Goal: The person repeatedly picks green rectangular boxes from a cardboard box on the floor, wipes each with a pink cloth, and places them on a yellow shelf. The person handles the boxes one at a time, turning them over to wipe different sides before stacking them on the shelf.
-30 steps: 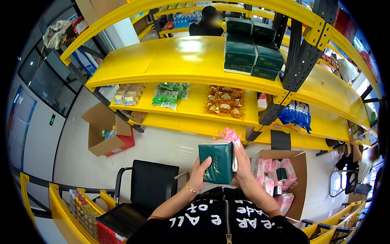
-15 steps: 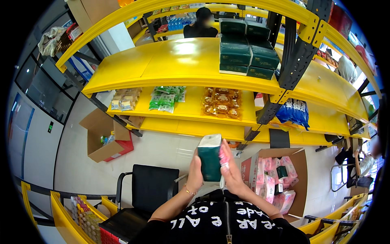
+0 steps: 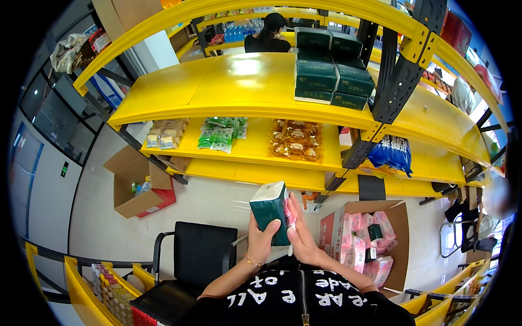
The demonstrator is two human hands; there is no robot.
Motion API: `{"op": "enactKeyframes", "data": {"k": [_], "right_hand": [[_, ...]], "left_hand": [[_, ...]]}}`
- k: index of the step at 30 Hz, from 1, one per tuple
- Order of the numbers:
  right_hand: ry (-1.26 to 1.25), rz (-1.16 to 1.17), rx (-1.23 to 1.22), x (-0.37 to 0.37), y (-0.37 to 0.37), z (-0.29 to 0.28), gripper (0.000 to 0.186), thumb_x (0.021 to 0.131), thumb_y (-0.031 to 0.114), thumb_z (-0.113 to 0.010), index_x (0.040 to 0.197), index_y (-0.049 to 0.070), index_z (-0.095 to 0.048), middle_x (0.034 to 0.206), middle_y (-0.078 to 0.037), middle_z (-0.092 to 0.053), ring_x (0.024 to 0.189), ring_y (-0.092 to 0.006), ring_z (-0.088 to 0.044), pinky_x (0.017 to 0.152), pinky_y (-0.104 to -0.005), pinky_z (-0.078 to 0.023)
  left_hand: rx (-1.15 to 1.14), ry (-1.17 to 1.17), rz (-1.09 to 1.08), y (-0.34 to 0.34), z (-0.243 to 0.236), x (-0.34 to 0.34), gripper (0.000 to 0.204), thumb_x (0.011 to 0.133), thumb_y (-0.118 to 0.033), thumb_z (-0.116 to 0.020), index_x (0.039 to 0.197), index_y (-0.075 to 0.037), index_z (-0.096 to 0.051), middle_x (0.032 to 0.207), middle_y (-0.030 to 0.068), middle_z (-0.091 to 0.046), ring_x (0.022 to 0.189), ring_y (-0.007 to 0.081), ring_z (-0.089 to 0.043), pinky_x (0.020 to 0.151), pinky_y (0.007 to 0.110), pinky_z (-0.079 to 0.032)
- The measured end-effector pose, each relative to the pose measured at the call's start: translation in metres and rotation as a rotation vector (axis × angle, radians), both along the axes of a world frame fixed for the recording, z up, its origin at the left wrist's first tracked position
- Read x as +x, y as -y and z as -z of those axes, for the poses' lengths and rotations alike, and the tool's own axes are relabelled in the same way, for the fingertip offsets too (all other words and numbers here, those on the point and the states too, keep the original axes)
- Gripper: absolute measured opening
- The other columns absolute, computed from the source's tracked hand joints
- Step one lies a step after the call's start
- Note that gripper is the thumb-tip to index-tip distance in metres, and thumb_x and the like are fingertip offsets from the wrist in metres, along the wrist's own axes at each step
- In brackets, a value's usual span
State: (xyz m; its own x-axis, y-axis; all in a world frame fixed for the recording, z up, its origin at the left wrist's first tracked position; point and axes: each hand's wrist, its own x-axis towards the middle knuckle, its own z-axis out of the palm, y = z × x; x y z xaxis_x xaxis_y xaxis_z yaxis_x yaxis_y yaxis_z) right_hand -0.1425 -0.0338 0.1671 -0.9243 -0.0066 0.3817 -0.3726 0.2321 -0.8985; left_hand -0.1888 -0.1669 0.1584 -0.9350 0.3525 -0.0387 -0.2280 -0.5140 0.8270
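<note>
My left hand (image 3: 262,239) grips a dark green tissue pack (image 3: 269,207) with a white end, its thumb across the front. My right hand (image 3: 302,242) presses along the pack's right side, fingers straight and upward, against a crumpled pink-and-white soft package (image 3: 290,213) held with it; much of that package is hidden by the fingers. Below right of my hands, an open cardboard carton (image 3: 401,228) holds several pink packs and some dark green ones. Above, several dark green packs (image 3: 333,70) stand stacked on the yellow shelf (image 3: 217,87).
A black chair (image 3: 201,250) stands lower left, an open box (image 3: 130,190) beyond it. The lower shelf holds snack packs (image 3: 293,138) and a blue bag (image 3: 389,155). A person in black (image 3: 266,38) is behind the rack; others are blurred at right. Shelving (image 3: 76,282) also borders the bottom.
Both hands have moved left and slightly down with the packs from a second ago. The green pack has turned upright and now tilts, and my right fingers have straightened along its side.
</note>
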Motion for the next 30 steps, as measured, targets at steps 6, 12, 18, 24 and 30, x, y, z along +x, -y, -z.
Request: {"op": "enactKeyframes", "data": {"k": [6, 12, 18, 24, 30], "right_hand": [[-0.162, 0.065, 0.009, -0.017, -0.012, -0.009, 0.057, 0.101, 0.033, -0.034, 0.146, -0.002, -0.028, 0.156, -0.023, -0.014, 0.145, -0.037, -0.014, 0.116, -0.0431, -0.012], [0.049, -0.024, -0.39, -0.031, -0.027, -0.004, 0.055, 0.099, 0.023, -0.047, 0.148, 0.003, -0.028, 0.15, -0.014, -0.032, 0.138, -0.0238, -0.031, 0.114, -0.0362, -0.021], [0.496, -0.133, -1.148, -0.017, -0.023, 0.028, 0.067, 0.093, 0.014, -0.062, 0.149, 0.008, -0.026, 0.14, -0.006, -0.044, 0.127, -0.0164, -0.044, 0.108, -0.0324, -0.034], [0.318, -0.004, -1.005, -0.021, -0.025, 0.026, 0.066, 0.092, 0.012, -0.063, 0.148, 0.008, -0.029, 0.136, -0.005, -0.048, 0.123, -0.016, -0.047, 0.106, -0.0327, -0.036], [0.153, 0.117, -0.671, -0.024, -0.018, 0.013, 0.061, 0.091, 0.008, -0.062, 0.145, 0.004, -0.034, 0.13, -0.006, -0.051, 0.115, -0.0127, -0.05, 0.1, -0.0284, -0.039]], "left_hand": [[-0.181, -0.081, 0.136, 0.003, 0.004, 0.0, 0.055, 0.087, -0.015, -0.07, 0.132, -0.003, -0.043, 0.121, 0.0055, -0.057, 0.107, 0.0123, -0.055, 0.094, 0.029, -0.046], [-0.031, 0.031, 0.25, 0.006, 0.009, 0.0, 0.062, 0.086, -0.029, -0.072, 0.134, -0.002, -0.042, 0.124, 0.007, -0.056, 0.11, 0.0146, -0.056, 0.095, 0.031, -0.046], [0.097, 0.134, 0.31, 0.01, 0.011, -0.007, 0.076, 0.081, -0.041, -0.076, 0.136, -0.001, -0.04, 0.127, 0.008, -0.055, 0.114, 0.0165, -0.054, 0.098, 0.033, -0.045], [-0.196, -0.207, 0.099, 0.0, 0.017, -0.018, 0.084, 0.08, -0.039, -0.076, 0.14, 0.001, -0.034, 0.132, 0.0107, -0.05, 0.121, 0.0193, -0.048, 0.104, 0.033, -0.038], [-0.124, -0.366, 0.036, -0.001, -0.006, -0.019, 0.074, 0.084, -0.017, -0.074, 0.141, 0.001, -0.031, 0.128, 0.0129, -0.05, 0.121, 0.0196, -0.048, 0.103, 0.034, -0.039]]}}
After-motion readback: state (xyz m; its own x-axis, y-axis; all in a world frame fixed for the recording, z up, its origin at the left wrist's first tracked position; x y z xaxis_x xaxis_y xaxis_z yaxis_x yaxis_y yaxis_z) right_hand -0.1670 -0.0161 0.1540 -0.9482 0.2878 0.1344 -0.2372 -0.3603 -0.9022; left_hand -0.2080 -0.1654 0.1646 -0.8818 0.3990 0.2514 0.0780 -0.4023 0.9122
